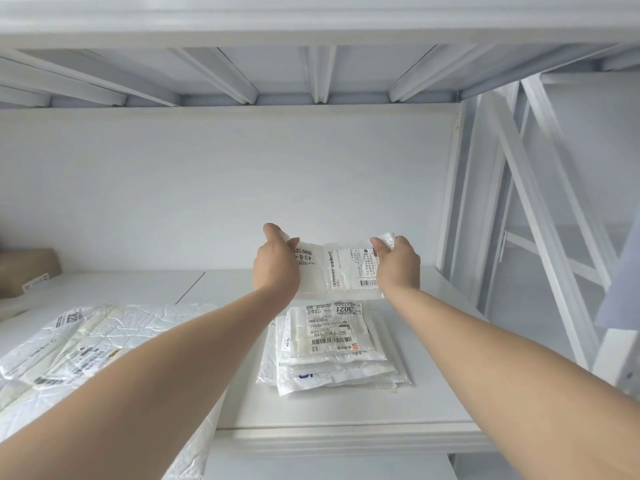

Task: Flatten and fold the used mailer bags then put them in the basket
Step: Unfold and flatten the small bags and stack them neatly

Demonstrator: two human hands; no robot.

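Head view | mailer bag (pixel 337 268) held up between both hands, long axis left-right, above folded stack (pixel 332 344) | left hand (pixel 275 263) and right hand (pixel 398 263) pinch opposite ends | basket unseen

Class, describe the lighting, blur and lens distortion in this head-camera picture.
Head view: soft, even light, only faint shadows under the folded stack; wide-angle lens splays the slats overhead; the ladder frame at right is smeared; the mailer bag between left hand and right hand is fairly sharp.
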